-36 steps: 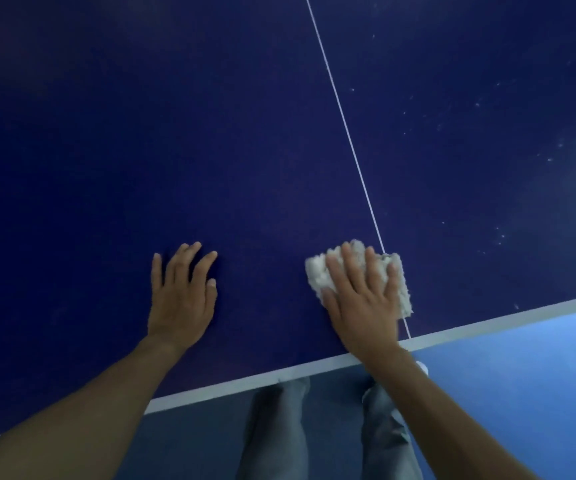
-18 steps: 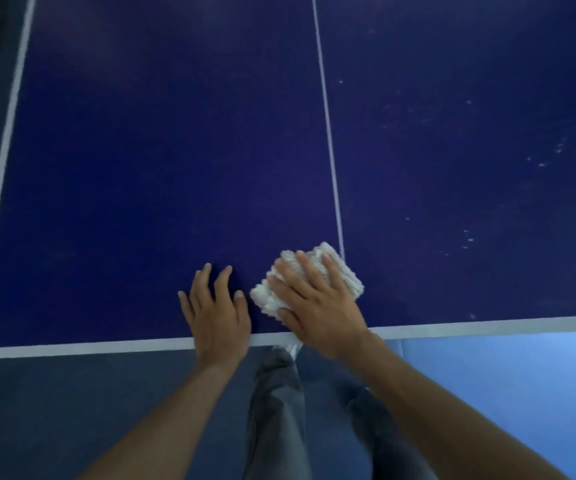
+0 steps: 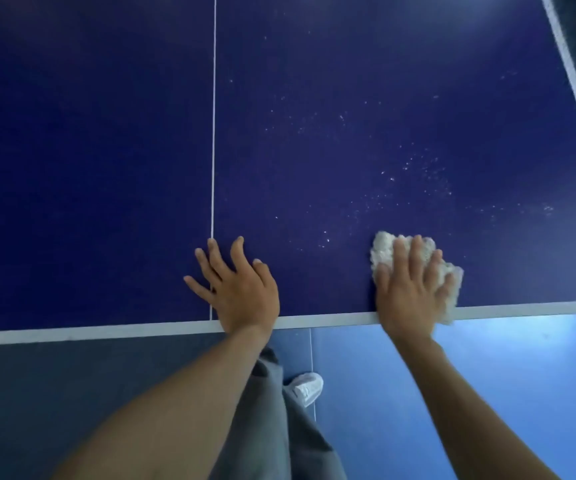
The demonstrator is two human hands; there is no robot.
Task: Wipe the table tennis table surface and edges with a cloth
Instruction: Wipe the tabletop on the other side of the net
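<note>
The white cloth [image 3: 382, 247], soft, light and apt to bunch, lies at the table [image 3: 106, 168]'s near edge, perhaps overhanging it, best held flat as now under the right hand [image 3: 409, 289]'s spread fingers, while the left hand [image 3: 245, 289] rests flat, grasping nothing.

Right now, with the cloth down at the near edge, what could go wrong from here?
1. The cloth sticks out past the near edge of the table under the right hand; it may slip off.
2. White specks lie farther in than the cloth; strokes kept along the edge would likely miss them.
3. The left hand lies flat on the table and might smear it.
</note>
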